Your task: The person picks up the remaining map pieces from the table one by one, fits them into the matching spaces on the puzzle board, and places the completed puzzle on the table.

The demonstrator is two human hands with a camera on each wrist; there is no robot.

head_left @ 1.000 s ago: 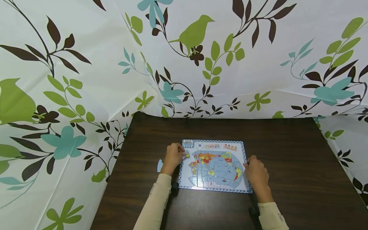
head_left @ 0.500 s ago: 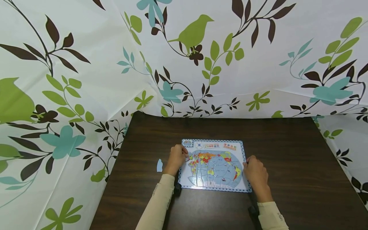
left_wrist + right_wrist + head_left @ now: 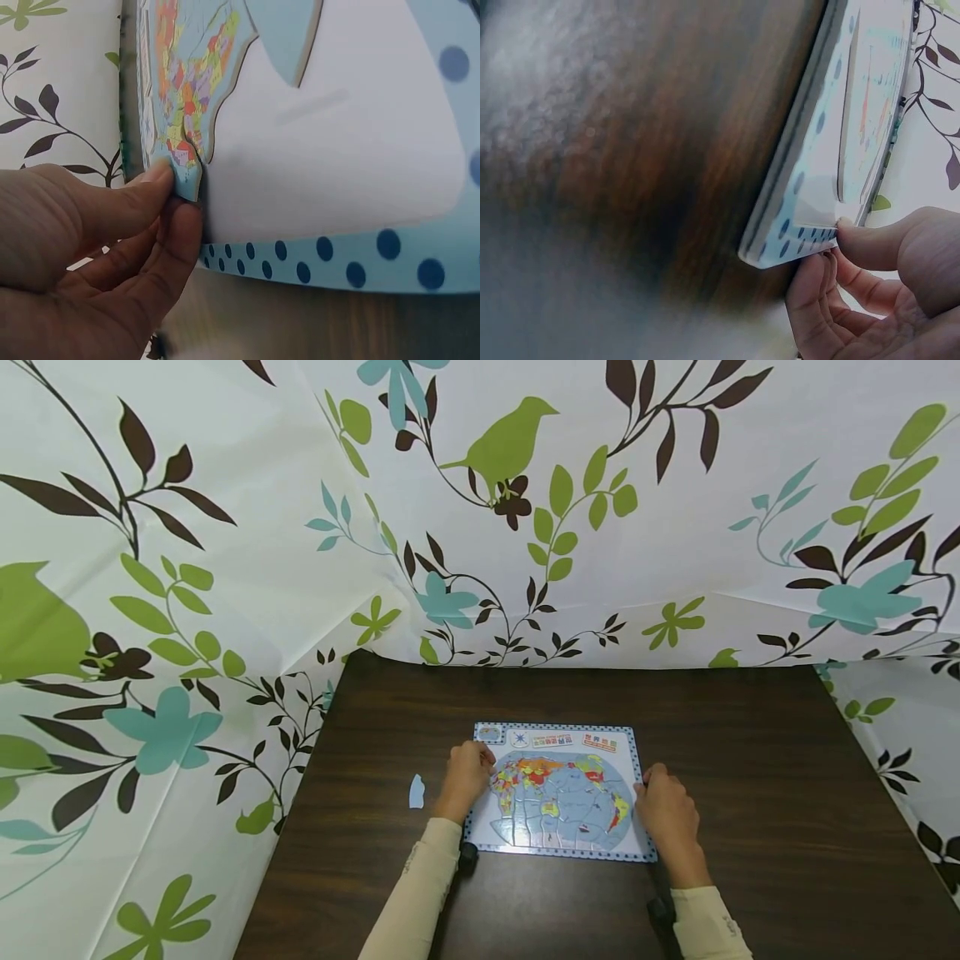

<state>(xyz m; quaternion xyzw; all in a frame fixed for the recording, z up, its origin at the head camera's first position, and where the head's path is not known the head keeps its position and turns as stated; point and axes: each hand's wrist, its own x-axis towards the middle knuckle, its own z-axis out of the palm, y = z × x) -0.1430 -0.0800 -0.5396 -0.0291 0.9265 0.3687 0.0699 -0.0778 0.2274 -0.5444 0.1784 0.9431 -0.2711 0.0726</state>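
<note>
A world-map jigsaw puzzle board (image 3: pixel 480 831) with a blue dotted border lies on the table. At its left side my left hand (image 3: pixel 467 781) pinches a puzzle piece (image 3: pixel 187 178) between thumb and fingers. In the left wrist view that piece, pale blue with coloured patches, meets the assembled map (image 3: pixel 196 71); whether it lies flush is unclear. My right hand (image 3: pixel 669 814) grips the board's right edge, thumb on top and fingers below, as the right wrist view shows. A loose pale-blue puzzle piece (image 3: pixel 417 792) rests on the table left of the board.
The dark wooden table (image 3: pixel 780 777) extends around the board. Behind and beside it hangs a white sheet (image 3: pixel 675 543) printed with leaves, flowers and birds.
My left hand has moved slightly right and toward me, carrying its puzzle piece from the board's left margin to the map's edge. My right hand stays at the board's edge.
</note>
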